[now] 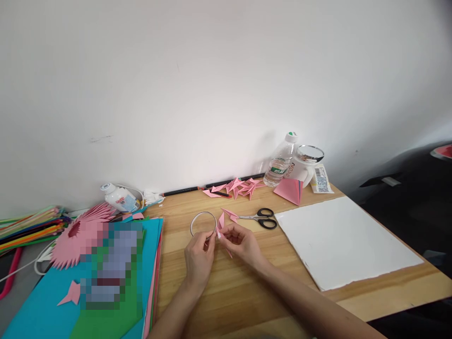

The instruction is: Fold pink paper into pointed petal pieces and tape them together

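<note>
My left hand (pixel 198 259) is closed on the lower edge of a thin, pale roll of tape (pixel 193 219), which stands up like a ring. Its fingertips meet those of my right hand (pixel 244 244), which pinches a folded pink paper piece (pixel 221 221). A small white bit shows at the fingertips; whether it is tape I cannot tell. Just behind, another folded pink piece (pixel 231 215) lies by the tips of black-handled scissors (pixel 265 218). More folded pink pieces (pixel 243 187) lie in a heap along the wall.
A white board (pixel 349 245) covers the right of the table. Behind it stand a water bottle (pixel 279 162), a white mug (pixel 298 170) and a pink paper stack (pixel 288 190). At left are coloured paper sheets (pixel 42 301), a pink pleated ring (pixel 70 247) and a white bottle (pixel 122 198).
</note>
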The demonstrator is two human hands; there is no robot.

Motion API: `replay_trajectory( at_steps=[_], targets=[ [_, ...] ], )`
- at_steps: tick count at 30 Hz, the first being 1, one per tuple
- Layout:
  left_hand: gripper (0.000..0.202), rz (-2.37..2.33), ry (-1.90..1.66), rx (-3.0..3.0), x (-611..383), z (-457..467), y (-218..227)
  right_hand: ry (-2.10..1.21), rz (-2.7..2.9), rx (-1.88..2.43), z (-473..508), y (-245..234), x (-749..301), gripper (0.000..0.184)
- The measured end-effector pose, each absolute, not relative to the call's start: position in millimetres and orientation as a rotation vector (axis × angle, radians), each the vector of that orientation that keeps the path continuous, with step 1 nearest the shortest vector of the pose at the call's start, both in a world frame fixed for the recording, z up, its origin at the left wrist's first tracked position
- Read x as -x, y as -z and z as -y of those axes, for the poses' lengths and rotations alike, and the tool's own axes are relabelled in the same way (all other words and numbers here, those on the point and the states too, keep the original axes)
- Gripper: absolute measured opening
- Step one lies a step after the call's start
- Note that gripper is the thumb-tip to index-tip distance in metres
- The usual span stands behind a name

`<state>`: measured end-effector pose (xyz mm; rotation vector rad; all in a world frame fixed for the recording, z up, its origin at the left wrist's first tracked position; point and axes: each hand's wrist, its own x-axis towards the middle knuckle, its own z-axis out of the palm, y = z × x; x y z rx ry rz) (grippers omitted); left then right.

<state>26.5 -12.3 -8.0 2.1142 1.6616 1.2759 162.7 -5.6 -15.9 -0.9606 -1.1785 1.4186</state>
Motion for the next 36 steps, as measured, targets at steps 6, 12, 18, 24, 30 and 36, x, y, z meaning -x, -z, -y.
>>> replay_trajectory(
  at_steps=[6,12,18,24,30,36],
  targets=[
    [0.017,-1.666,-1.293,-2.226,-30,15,6,-1.352,1.216,1.004,5,19,-164,0.031],
    [0.015,-1.664,-1.295,-2.286,-30,15,8,-1.381,1.223,1.022,6,23,-163,0.032],
    [0.017,-1.627,-1.226,-2.465,-29,16,6,-1.249,1.296,1.090,6,26,-162,0.030],
    [0.018,-1.609,-1.150,-2.600,-29,17,2,-1.101,1.365,1.188,6,23,-164,0.021],
    [0.019,-1.587,-1.131,-2.596,-31,17,3,-0.999,1.433,1.199,7,18,-165,0.015],
    [0.016,-1.543,-1.192,-2.561,-34,17,3,-1.036,1.377,1.189,8,17,-165,0.015]
  ],
)
